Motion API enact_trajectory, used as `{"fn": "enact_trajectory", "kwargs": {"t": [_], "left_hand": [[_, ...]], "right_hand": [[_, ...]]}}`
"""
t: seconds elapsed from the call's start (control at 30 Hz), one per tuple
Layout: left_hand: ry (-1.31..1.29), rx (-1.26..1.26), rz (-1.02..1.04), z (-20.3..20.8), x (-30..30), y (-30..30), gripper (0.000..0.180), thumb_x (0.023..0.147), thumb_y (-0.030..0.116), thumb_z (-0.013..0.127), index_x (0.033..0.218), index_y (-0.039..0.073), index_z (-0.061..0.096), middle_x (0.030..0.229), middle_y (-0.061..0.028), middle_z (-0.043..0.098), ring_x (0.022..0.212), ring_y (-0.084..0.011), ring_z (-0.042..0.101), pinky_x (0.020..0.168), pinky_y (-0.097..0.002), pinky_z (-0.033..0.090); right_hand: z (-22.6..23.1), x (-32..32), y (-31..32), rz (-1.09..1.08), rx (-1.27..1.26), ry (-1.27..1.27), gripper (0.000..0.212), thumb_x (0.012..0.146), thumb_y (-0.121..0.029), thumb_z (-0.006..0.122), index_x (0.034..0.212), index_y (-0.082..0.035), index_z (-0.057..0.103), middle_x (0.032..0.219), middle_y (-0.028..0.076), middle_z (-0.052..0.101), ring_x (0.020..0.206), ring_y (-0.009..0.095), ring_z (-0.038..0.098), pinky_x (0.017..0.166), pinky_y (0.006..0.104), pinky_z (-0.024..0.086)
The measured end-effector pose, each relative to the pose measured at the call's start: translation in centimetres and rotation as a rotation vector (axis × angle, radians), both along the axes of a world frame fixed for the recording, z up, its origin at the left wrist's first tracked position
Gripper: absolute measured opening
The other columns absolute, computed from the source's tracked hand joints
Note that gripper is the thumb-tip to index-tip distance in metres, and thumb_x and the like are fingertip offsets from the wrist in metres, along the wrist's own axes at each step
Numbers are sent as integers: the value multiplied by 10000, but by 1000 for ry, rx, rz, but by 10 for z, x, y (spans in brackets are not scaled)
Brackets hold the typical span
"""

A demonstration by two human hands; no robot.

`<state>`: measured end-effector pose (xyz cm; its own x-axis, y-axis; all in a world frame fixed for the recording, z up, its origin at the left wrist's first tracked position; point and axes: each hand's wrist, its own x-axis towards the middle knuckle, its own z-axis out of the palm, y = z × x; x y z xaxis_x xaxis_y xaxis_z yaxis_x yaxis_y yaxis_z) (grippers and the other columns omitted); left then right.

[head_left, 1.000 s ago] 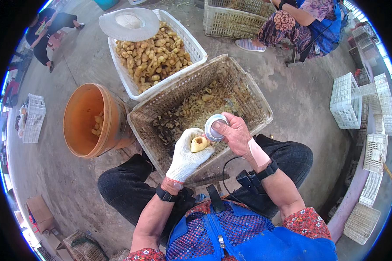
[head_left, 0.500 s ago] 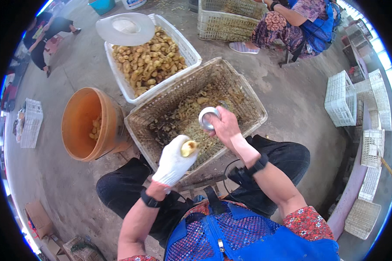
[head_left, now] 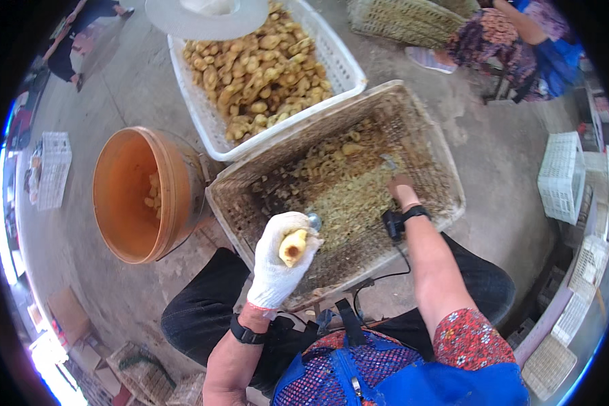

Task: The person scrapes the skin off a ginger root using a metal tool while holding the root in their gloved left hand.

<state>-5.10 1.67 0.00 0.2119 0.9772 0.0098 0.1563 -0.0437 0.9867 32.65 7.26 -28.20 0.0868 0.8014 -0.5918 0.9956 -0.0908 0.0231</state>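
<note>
My left hand, in a white knit glove, is closed around a pale yellow tuber with a brown spot on its end. A small round metallic thing shows beside the glove's fingers, partly hidden by them. My bare right hand reaches down into a dirty plastic crate of peel scraps. Its fingers point away from me and are mostly hidden. Just beyond them lies a small greyish metal tool; whether they touch it cannot be told.
Behind the crate stands a white basket full of yellow-brown tubers, a pale hat over its far end. An orange bucket holding some pieces is at left. Another person sits far right. White crates line the right side.
My right hand has left the round metal-and-white thing it held and moved right, down into the crate. My left hand has turned with the tuber. The view has shifted.
</note>
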Motion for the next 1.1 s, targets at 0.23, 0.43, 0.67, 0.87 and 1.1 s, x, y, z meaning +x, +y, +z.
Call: {"fn": "enact_trajectory", "kwargs": {"t": [0.23,0.43,0.67,0.87,1.1], "left_hand": [[-123,-117,106,-9,-5,8,363,775,-154,644,1062,32,520,1158,-134,508,937,-206,631,800,-363,564],[224,-199,88,-8,-5,12,274,776,-35,704,1006,45,579,955,-46,592,835,-115,607,735,-252,501],[422,-294,128,-4,14,2,241,767,116,748,947,31,611,826,-60,635,748,-121,592,686,-266,488],[554,-276,63,11,39,-6,247,785,200,732,923,18,639,843,-112,680,776,-220,656,704,-324,507],[568,-86,-46,21,53,-19,206,765,124,686,952,40,658,853,-117,680,816,-285,665,705,-335,516]], "right_hand": [[-10,-25,9,-569,-103,-13,262,887,-203,568,935,28,681,1009,230,665,929,351,662,729,420,564],[42,-58,19,-640,-183,205,267,830,-238,598,925,7,644,998,198,661,873,331,654,760,429,541],[149,-97,10,-291,330,734,288,754,-212,604,995,-69,537,785,213,611,708,369,624,642,436,492],[289,-165,-55,7,564,840,136,827,-180,625,890,-116,523,729,112,611,621,314,629,537,408,496],[281,-170,-105,2,625,777,109,828,-164,593,873,-106,512,724,127,601,669,375,609,556,474,482]]}}
